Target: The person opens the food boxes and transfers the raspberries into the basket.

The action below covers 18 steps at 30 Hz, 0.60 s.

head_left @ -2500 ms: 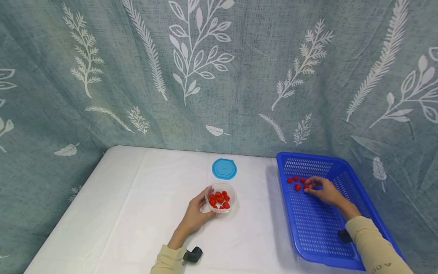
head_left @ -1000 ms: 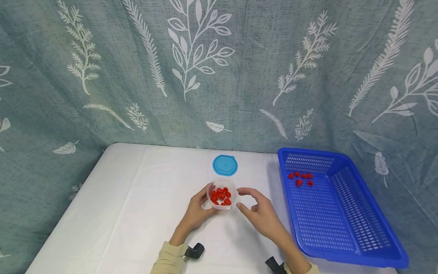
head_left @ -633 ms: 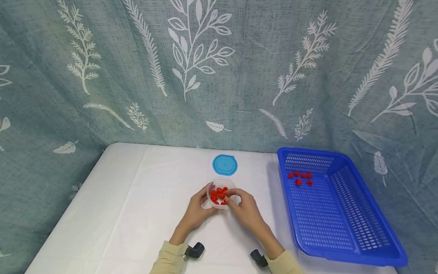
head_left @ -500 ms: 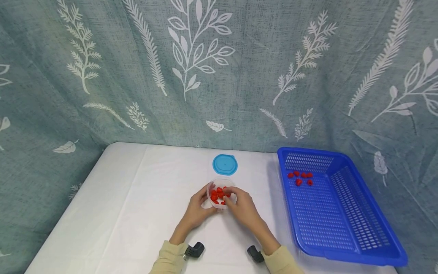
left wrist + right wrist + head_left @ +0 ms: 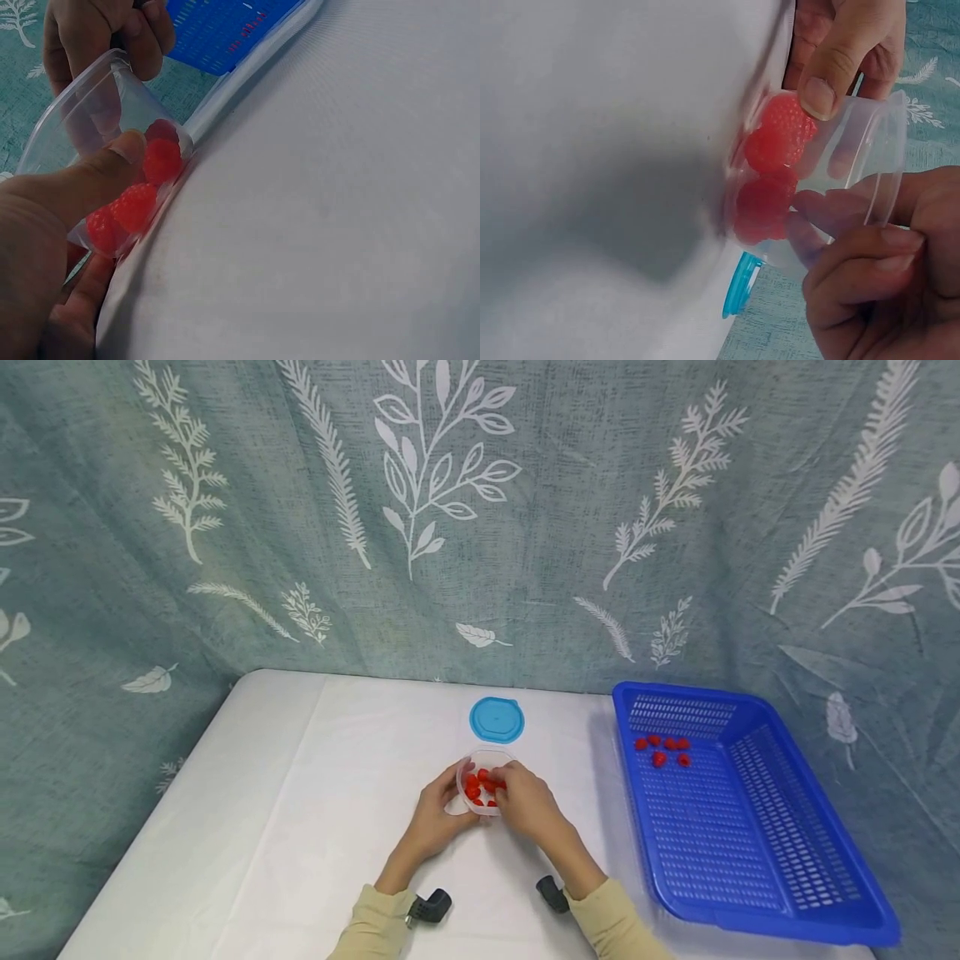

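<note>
Cup (image 5: 483,781) of red berries (image 5: 474,785) on white table (image 5: 315,827), just in front of blue lid (image 5: 497,720). L hand (image 5: 435,817) curls round cup's left wall, thumb pressed on it. R hand (image 5: 527,802) reaches over rim, fingertips inside among berries; pinch can't tell. Basket (image 5: 757,893) right of cup, w/ few berries at far end.

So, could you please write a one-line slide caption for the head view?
Left hand grips a clear tub of raspberries while right hand reaches in; blue basket alongside.
</note>
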Each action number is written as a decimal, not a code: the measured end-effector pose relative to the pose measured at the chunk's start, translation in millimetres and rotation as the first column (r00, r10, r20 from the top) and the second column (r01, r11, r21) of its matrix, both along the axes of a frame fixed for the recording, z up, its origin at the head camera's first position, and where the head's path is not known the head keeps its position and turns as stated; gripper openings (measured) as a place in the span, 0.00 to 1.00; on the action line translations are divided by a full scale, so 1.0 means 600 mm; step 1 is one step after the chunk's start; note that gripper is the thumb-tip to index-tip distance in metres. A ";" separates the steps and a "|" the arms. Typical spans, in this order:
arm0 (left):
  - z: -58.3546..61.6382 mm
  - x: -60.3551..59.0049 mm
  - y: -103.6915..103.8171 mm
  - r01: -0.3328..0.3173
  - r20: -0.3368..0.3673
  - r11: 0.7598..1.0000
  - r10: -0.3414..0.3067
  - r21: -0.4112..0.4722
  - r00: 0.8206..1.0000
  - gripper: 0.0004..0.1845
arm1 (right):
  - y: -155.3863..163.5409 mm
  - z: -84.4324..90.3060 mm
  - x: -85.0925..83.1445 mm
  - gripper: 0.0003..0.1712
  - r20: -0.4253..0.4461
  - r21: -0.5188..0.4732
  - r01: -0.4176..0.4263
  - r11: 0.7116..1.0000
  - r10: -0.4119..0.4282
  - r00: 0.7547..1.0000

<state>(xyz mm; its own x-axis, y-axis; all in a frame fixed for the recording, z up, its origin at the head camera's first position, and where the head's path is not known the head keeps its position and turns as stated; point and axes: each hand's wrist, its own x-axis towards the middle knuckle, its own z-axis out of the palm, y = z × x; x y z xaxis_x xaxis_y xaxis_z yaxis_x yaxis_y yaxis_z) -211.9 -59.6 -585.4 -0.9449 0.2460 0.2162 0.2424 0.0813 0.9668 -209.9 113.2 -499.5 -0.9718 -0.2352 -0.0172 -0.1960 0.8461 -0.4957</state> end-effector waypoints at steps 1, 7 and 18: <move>-0.001 0.000 0.000 -0.002 0.005 1.000 0.002 -0.001 1.000 0.48 | -0.001 0.000 0.000 0.14 -0.004 0.011 -0.004 1.000 0.004 1.000; 0.010 0.007 0.005 -0.023 0.033 1.000 0.023 -0.013 0.999 0.48 | 0.000 0.000 0.002 0.12 -0.003 0.043 -0.018 0.999 0.018 1.000; -0.001 0.000 -0.002 -0.015 -0.011 0.998 0.014 -0.062 1.000 0.46 | 0.023 -0.014 -0.014 0.12 0.075 -0.255 -0.015 0.967 0.035 0.997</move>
<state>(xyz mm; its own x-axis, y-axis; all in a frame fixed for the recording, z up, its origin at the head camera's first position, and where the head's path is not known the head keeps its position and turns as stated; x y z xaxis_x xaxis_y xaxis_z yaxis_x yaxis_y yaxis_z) -212.0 -60.8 -586.1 -0.9461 0.2458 0.2110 0.2509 0.1444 0.9572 -218.5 126.8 -508.0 -0.9637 -0.2655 -0.0290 -0.1676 0.6856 -0.7084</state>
